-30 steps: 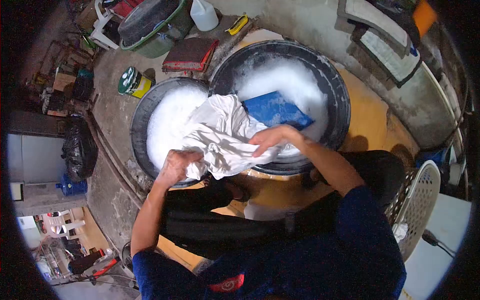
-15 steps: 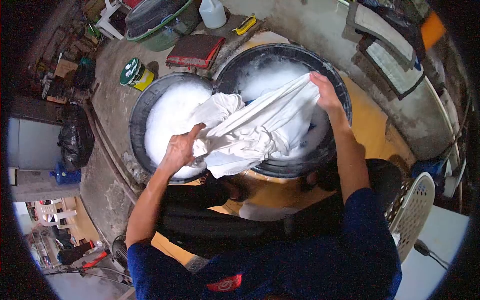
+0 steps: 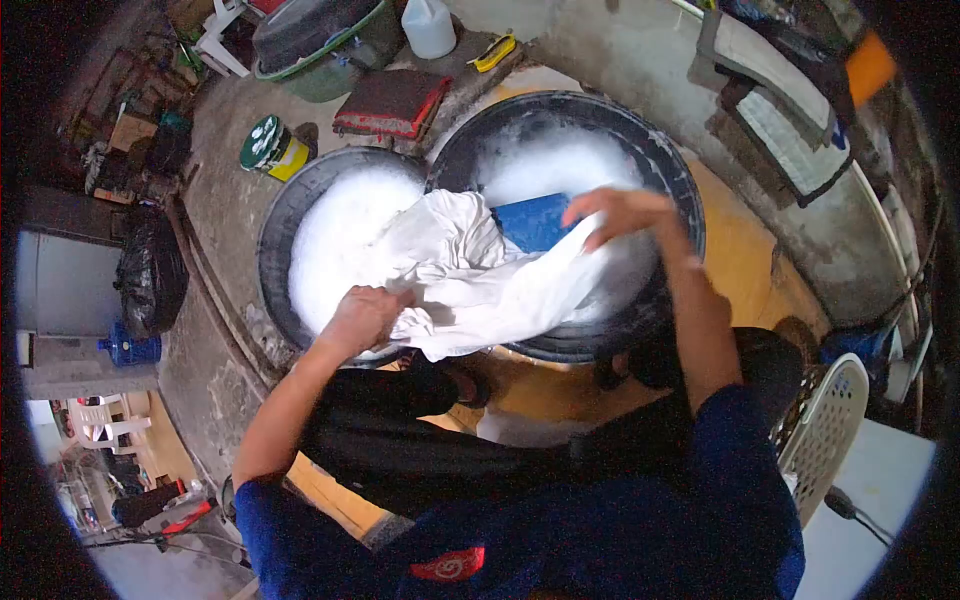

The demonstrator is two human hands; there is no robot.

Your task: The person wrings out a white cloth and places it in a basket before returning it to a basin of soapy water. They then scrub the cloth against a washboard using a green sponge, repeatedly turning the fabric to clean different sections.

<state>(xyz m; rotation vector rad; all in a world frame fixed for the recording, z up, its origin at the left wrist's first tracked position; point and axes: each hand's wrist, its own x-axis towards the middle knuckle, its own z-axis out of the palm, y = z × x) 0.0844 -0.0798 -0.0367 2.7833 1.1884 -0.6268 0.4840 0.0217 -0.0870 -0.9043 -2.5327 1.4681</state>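
A wet white cloth [image 3: 480, 300], bunched and folded, stretches across the rims of two dark tubs. My left hand [image 3: 365, 318] is closed on its left end, over the left tub [image 3: 275, 240]. At the other end, my right hand [image 3: 622, 215] is above the right tub [image 3: 665, 160], smeared by motion. Cloth rises between its thumb and curled fingers. A blue board [image 3: 533, 222] slants inside the right tub, partly covered by the cloth. White suds [image 3: 345, 220] fill the left tub, and more foam lies in the right one.
Behind the tubs are a green-lidded bucket [image 3: 275, 148], a folded dark red mat [image 3: 392, 103], a yellow brush [image 3: 493, 53] and a white jug [image 3: 429, 28]. A low wall [image 3: 640, 60] runs along the right. A white plastic chair [image 3: 835, 430] stands at lower right.
My right hand has moved left and down from the right tub's far side, bringing its cloth end inward. The cloth has slackened, exposing the blue board. My left hand has shifted slightly down.
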